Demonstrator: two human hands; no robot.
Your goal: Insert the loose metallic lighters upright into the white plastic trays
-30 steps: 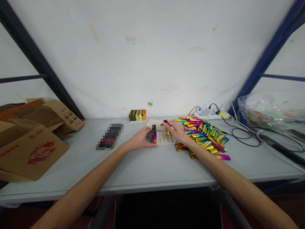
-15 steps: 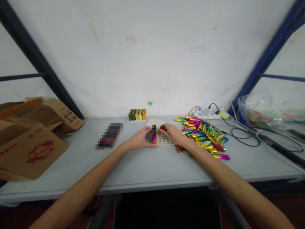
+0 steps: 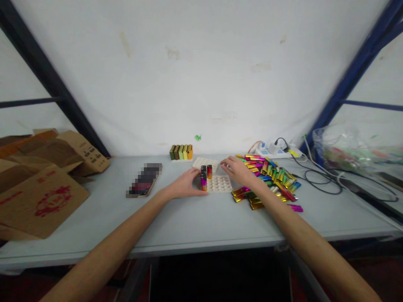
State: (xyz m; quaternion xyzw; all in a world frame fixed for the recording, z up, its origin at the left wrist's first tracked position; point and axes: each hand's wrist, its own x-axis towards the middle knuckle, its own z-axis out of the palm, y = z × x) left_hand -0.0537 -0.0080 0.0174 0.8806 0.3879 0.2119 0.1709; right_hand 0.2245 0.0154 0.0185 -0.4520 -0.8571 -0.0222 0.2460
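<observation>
Several cigarette lighters (image 3: 204, 183) with shiny purple-orange bodies and black tops stand upright in a row along the left side of a white tray (image 3: 220, 184) with round holes. A red-gold lighter (image 3: 209, 172) stands one row to their right, near the back. My left hand (image 3: 184, 184) grips the tray's left end, thumb along the front and fingers behind the row. To the right of the tray, my right hand (image 3: 237, 171) hovers with bent fingers apart, and no lighter shows in it. It is beside a loose heap of shiny coloured lighters (image 3: 273, 176).
Another white holed tray (image 3: 206, 162) lies behind. A filled block of green to orange lighters (image 3: 181, 152) stands by the wall. A phone (image 3: 145, 180) and cardboard boxes (image 3: 47, 201) are at left; a power strip (image 3: 273, 150) and black cables (image 3: 321, 178) at right.
My right hand has let go of the red-gold lighter, which now stands in the tray, and has moved right and slightly back. My left hand stays in place.
</observation>
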